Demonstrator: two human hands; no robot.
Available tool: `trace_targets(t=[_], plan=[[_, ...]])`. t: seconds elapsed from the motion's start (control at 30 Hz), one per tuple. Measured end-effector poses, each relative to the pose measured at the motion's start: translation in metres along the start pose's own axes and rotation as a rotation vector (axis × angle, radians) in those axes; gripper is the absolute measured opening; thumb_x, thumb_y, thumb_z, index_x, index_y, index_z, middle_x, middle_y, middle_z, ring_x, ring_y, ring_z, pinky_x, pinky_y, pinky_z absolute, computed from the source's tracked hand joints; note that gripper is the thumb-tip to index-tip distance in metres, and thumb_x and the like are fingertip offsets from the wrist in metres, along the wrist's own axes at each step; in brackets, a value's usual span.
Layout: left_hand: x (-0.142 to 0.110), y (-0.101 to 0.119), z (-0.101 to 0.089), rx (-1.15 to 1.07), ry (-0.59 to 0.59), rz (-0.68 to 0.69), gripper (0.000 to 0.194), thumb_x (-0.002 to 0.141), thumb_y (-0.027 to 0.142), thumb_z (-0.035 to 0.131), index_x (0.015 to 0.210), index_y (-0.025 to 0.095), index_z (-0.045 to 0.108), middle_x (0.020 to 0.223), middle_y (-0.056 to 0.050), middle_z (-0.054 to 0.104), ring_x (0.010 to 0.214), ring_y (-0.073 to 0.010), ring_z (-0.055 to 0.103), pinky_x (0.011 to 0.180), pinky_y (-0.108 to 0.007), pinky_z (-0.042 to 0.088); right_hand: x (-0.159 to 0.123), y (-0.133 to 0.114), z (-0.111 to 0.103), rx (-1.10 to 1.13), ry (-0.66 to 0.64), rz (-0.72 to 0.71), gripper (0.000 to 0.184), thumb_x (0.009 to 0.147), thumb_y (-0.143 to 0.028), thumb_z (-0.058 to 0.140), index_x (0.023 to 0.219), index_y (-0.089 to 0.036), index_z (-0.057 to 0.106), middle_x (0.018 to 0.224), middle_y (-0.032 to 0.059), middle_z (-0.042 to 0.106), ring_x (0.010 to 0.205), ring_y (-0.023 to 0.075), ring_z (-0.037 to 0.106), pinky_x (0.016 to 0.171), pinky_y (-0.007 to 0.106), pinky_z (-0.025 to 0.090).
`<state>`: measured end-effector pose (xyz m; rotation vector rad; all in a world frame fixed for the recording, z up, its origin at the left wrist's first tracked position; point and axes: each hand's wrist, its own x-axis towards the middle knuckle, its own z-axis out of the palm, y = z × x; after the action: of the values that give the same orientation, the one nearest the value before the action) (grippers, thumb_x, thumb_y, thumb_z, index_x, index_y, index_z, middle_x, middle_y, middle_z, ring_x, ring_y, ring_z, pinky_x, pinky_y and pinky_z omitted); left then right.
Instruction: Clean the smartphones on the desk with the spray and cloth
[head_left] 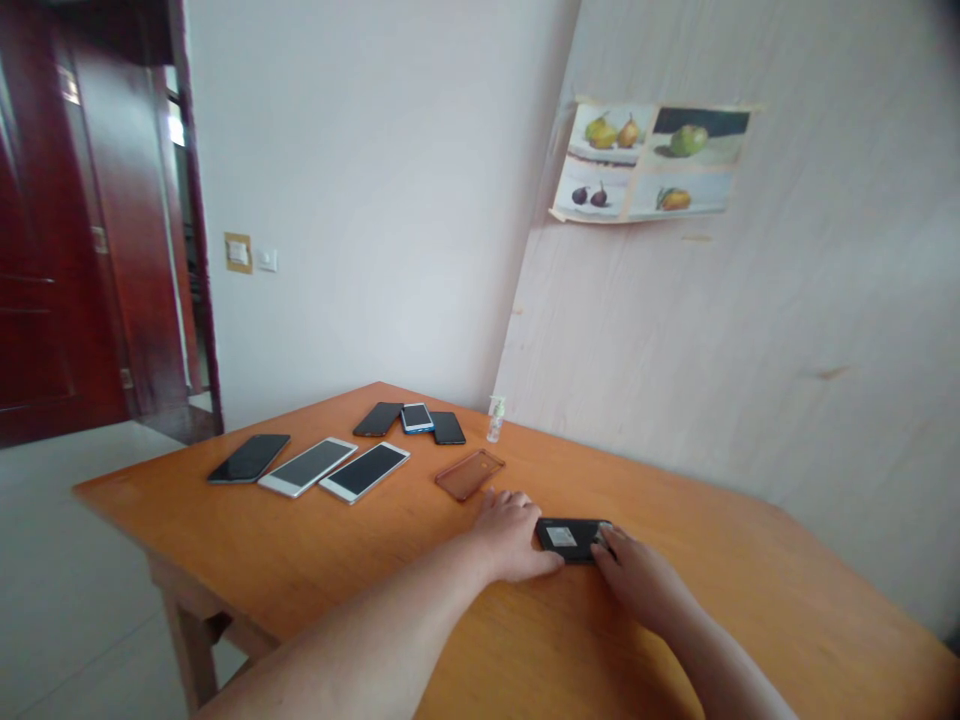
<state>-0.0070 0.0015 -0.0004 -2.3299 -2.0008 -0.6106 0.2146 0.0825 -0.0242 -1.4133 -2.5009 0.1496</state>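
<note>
A black smartphone (583,540) lies on the wooden table in front of me, with a pale label on its upward face. My left hand (514,537) grips its left end, the thumb along the near edge and the fingers at the far corner. At the right end, my right hand (634,572) is closed, its fingertips pressed down on the phone. A small greyish-white bit shows under those fingertips; what it is I cannot make out. Just beyond my left hand lies a translucent brown phone case (471,474).
Across the orange-brown table (360,560) lie several other phones, among them a white one (365,472), a black one (250,458) and a blue-edged one (417,418). A small clear pump bottle (495,420) stands near the back edge, by the wall.
</note>
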Motion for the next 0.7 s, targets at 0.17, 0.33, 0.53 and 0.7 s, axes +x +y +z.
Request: trace_targets(t=[0.17, 0.33, 0.53, 0.7], plan=[[0.004, 0.002, -0.006, -0.051, -0.031, -0.098, 0.058, 0.056, 0.065, 0.069, 0.093, 0.021, 0.062, 0.104, -0.011, 0.063, 0.104, -0.0333, 0.057, 0.090, -0.041, 0.043, 0.000, -0.004, 0.000, 0.039, 0.007, -0.034, 0.043, 0.092, -0.034, 0.040, 0.125, -0.015, 0.060, 0.136, 0.0146, 0.057, 0.127, 0.0253, 0.052, 0.106, 0.039, 0.039], [0.004, 0.000, -0.010, -0.102, -0.031, -0.153, 0.062, 0.050, 0.062, 0.075, 0.094, 0.022, 0.056, 0.106, -0.010, 0.062, 0.102, -0.0314, 0.057, 0.085, -0.038, 0.044, 0.003, -0.004, 0.003, 0.096, 0.072, -0.058, 0.045, 0.092, -0.036, 0.043, 0.127, -0.013, 0.059, 0.139, 0.0148, 0.055, 0.130, 0.0248, 0.050, 0.109, 0.038, 0.037], [0.001, -0.003, -0.003, -0.201, 0.020, -0.112, 0.064, 0.054, 0.054, 0.077, 0.104, 0.025, 0.049, 0.101, -0.005, 0.063, 0.095, -0.0281, 0.059, 0.076, -0.033, 0.044, 0.010, 0.000, 0.004, 0.234, 0.217, 0.031, 0.045, 0.092, -0.041, 0.041, 0.126, -0.019, 0.062, 0.131, 0.0094, 0.062, 0.124, 0.0229, 0.056, 0.105, 0.036, 0.042], [0.004, 0.000, 0.007, -0.352, 0.043, -0.016, 0.045, 0.069, 0.033, 0.069, 0.107, 0.025, 0.045, 0.091, 0.000, 0.063, 0.081, -0.0191, 0.060, 0.067, -0.027, 0.041, 0.012, 0.006, 0.000, 0.399, 0.336, 0.152, 0.043, 0.089, -0.043, 0.046, 0.120, -0.020, 0.065, 0.119, 0.0089, 0.069, 0.113, 0.0253, 0.063, 0.096, 0.039, 0.049]])
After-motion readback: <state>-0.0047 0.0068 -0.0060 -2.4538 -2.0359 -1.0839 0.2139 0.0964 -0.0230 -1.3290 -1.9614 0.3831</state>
